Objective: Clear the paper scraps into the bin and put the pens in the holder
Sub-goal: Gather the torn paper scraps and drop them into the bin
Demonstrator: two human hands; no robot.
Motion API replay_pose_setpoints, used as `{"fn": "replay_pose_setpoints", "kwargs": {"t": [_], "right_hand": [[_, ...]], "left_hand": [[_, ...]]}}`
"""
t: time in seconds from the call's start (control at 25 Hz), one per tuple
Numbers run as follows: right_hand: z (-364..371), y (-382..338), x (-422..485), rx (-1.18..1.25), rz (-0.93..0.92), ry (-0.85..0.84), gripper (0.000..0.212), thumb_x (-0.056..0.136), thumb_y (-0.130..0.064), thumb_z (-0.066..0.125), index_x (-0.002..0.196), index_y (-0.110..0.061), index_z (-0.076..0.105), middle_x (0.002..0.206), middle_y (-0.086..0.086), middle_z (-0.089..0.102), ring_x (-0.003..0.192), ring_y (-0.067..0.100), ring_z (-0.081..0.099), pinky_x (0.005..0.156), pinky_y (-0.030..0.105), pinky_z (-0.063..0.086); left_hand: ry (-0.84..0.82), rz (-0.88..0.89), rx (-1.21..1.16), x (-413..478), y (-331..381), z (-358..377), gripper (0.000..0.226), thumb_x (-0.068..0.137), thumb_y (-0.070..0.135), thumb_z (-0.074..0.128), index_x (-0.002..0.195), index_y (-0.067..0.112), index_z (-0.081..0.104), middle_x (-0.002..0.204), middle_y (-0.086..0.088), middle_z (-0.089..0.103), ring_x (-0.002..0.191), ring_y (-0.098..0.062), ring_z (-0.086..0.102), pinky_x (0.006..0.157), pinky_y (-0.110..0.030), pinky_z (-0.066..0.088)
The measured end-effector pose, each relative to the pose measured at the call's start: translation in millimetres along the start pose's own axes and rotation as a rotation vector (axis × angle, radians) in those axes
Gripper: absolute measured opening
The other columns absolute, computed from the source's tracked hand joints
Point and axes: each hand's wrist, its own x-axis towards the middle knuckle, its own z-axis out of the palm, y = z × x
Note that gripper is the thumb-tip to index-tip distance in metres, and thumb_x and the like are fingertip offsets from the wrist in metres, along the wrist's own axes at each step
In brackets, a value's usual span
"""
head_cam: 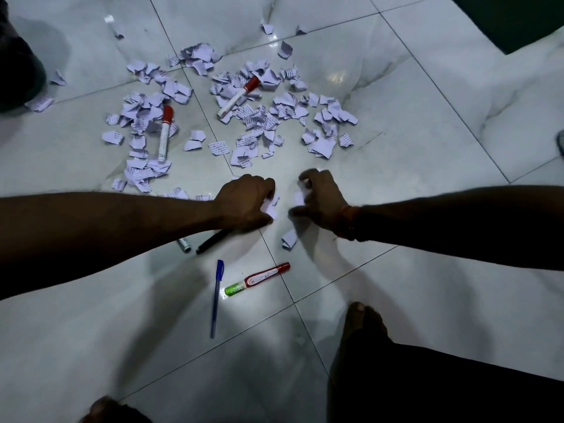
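While both hands work low over the tiled floor (396, 154) in the head view, the bulk of the paper scraps (323, 146) lies beyond them, farther from the person, spread in a broad band from left to right. Its left clump is nearer the left hand (247, 201); its right clump is nearer the right hand (320, 203).

Left hand: knuckles up, fingers curled tight around a small wad of white scraps showing at the fingertips. Right hand: fingers likewise curled narrow, pinching scraps against the thumb. One loose scrap (289, 238) lies on the near side, just beside the right wrist.

The left red-capped marker (164, 132) rests among the far scraps, long axis running roughly away from the person; the right red-capped marker (239, 97) lies diagonally. A black pen (213, 239) lies partly under the left wrist. A blue pen (216, 297) and a red-and-green pen (258, 279) lie nearer the body.

Neither bin nor holder is in view. Judged step: gathering scraps, with the next reach going forward.
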Motion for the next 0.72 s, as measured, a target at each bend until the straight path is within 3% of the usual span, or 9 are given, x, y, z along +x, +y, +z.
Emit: {"fn": "replay_pose_setpoints", "kwargs": {"t": [0.12,0.24,0.32,0.48,0.6,0.72], "right_hand": [[-16.3,-6.7,21.5,0.042,-0.042,0.026,0.080,0.057,-0.023,0.091,0.125,-0.013,0.049,0.124,0.014,0.044,0.083,0.019,0.053,0.080,0.034,0.053],[-20.6,8.6,4.2,-0.019,0.031,0.003,0.096,0.047,-0.036,0.094,0.128,-0.020,0.044,0.126,0.008,0.040,0.098,0.021,0.052,0.089,0.038,0.052],[-7.9,15.8,-24.5,-0.040,0.060,-0.051,0.102,0.040,-0.045,0.093,0.125,-0.026,0.041,0.122,0.003,0.038,0.100,0.022,0.052,0.086,0.037,0.051],[24.3,-0.4,-36.1,-0.076,-0.064,-0.092,0.077,0.049,-0.035,0.090,0.110,-0.022,0.044,0.112,0.002,0.041,0.087,0.025,0.053,0.073,0.037,0.051],[25.8,-21.9,5.3,-0.036,-0.130,0.003,0.058,0.057,-0.020,0.085,0.101,-0.016,0.048,0.105,0.005,0.046,0.082,0.023,0.052,0.074,0.041,0.050],[10.6,-22.8,43.1,0.043,-0.126,0.076,0.053,0.055,-0.018,0.085,0.095,-0.017,0.050,0.102,0.004,0.046,0.076,0.024,0.057,0.069,0.038,0.051]], "left_hand": [[0.051,-0.015,0.017,6.4,-7.0,-4.9,0.039,0.077,0.048,0.064,0.103,0.021,0.054,0.096,-0.001,0.063,0.092,-0.027,0.056,0.063,-0.030,0.035],[0.071,-0.047,-0.018,7.0,-15.0,-11.5,0.041,0.074,0.047,0.066,0.104,0.022,0.056,0.093,0.003,0.064,0.093,-0.025,0.056,0.062,-0.029,0.034],[0.097,-0.027,-0.002,1.5,-18.5,-13.2,0.046,0.070,0.051,0.065,0.106,0.023,0.056,0.094,0.003,0.062,0.093,-0.024,0.053,0.063,-0.030,0.034],[0.093,-0.056,-0.026,-0.4,-28.4,-16.8,0.052,0.065,0.050,0.073,0.106,0.024,0.054,0.098,0.002,0.060,0.095,-0.025,0.053,0.068,-0.032,0.043],[0.114,-0.096,-0.052,6.8,-32.8,-21.0,0.053,0.062,0.052,0.075,0.103,0.026,0.054,0.097,0.003,0.060,0.094,-0.025,0.055,0.070,-0.033,0.046],[0.122,-0.145,-0.094,13.8,-30.6,-25.0,0.058,0.060,0.058,0.076,0.104,0.027,0.054,0.098,0.003,0.059,0.093,-0.022,0.053,0.072,-0.036,0.048]]}}
